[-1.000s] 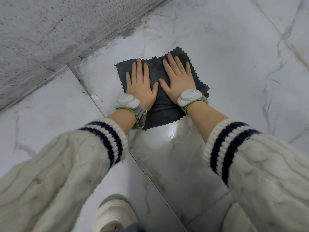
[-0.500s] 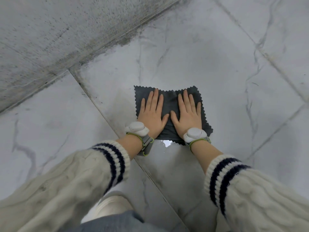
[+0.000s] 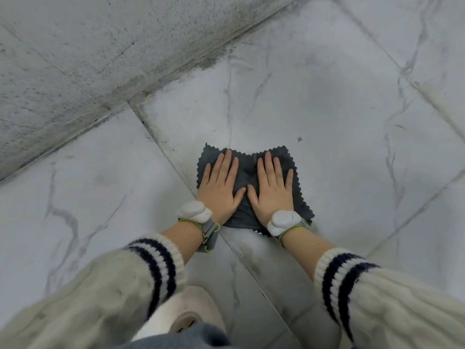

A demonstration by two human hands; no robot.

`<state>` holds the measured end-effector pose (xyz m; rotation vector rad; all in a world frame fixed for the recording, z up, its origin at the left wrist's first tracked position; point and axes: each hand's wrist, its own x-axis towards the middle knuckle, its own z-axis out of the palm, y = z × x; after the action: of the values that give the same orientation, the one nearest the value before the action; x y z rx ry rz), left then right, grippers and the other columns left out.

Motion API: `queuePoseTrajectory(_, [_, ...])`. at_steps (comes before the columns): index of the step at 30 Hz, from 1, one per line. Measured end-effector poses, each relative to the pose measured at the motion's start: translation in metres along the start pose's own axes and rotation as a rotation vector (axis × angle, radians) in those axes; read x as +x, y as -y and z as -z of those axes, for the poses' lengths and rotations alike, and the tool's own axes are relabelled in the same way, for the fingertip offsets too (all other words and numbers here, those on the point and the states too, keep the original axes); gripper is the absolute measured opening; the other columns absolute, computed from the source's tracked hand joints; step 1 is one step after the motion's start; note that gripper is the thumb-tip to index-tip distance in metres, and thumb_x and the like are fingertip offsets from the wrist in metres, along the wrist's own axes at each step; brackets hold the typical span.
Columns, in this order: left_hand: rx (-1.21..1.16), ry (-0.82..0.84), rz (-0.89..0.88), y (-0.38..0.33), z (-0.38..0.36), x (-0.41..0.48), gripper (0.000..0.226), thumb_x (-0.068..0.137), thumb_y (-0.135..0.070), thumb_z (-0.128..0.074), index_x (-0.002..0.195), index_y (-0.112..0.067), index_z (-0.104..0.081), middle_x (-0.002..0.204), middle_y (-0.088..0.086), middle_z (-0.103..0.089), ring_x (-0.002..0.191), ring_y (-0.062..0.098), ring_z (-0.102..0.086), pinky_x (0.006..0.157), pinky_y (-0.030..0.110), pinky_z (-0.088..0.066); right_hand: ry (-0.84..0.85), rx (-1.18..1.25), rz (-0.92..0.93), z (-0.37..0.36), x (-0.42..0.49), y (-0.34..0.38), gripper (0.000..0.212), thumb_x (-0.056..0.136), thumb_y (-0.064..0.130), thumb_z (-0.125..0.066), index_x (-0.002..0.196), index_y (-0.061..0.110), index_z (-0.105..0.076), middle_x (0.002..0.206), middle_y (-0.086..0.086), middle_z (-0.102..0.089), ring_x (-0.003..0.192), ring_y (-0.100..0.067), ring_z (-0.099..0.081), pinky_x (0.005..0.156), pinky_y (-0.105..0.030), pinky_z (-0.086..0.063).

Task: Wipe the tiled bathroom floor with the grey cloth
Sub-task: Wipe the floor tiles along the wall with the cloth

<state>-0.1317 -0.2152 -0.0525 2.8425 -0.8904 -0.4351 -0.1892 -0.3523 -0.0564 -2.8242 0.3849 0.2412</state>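
glossy white marble-look floor tiles (image 3: 327,109) carry the small dark grey zigzag-edged cloth (image 3: 247,170), pinned flat under the left hand (image 3: 219,187) and right hand (image 3: 273,190), fingers straight, gripping nothing; bunching between the palms could likely leave streaks.

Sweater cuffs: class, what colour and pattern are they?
The sweater cuffs are cream with two navy stripes, best seen in the head view.

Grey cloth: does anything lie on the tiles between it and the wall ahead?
Nothing solid. The left hand and right hand press flat on the grey cloth; only a small dark speck lies on the tile ahead.
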Motion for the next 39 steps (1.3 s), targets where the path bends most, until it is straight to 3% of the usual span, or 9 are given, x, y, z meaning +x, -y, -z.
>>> queuePoseTrajectory(8, [0.027,-0.029,0.096,0.040,0.008,0.001,0.070,0.096,-0.044,-0.038,0.150,-0.011,-0.007,0.158,0.009,-0.002,0.146,0.022,-0.002,0.116,0.038,0.002,0.035,-0.035,0.099,-0.002,0.026,0.036,0.065,0.096,0.042,-0.034,0.150,0.013,-0.011,0.159,-0.005,-0.003,0.146,-0.023,0.000,0.114,-0.047,0.011])
queuePoseTrajectory(28, [0.017,-0.161,0.231,0.091,0.027,0.067,0.066,0.097,-0.042,-0.036,0.150,-0.009,-0.013,0.158,0.012,-0.008,0.146,0.024,-0.006,0.116,0.042,-0.005,-0.001,-0.056,0.198,0.006,0.120,0.069,0.063,0.096,0.043,-0.031,0.150,0.015,-0.014,0.159,-0.002,-0.006,0.146,-0.020,-0.003,0.116,-0.048,0.004])
queuePoseTrajectory(39, [0.031,-0.167,0.247,0.092,0.029,0.074,0.066,0.097,-0.043,-0.033,0.150,-0.009,-0.013,0.158,0.012,-0.007,0.146,0.024,-0.005,0.116,0.042,-0.005,0.002,-0.045,0.225,0.010,0.129,0.066,0.062,0.096,0.042,-0.031,0.150,0.015,-0.016,0.159,-0.003,-0.007,0.146,-0.020,-0.005,0.116,-0.047,0.003])
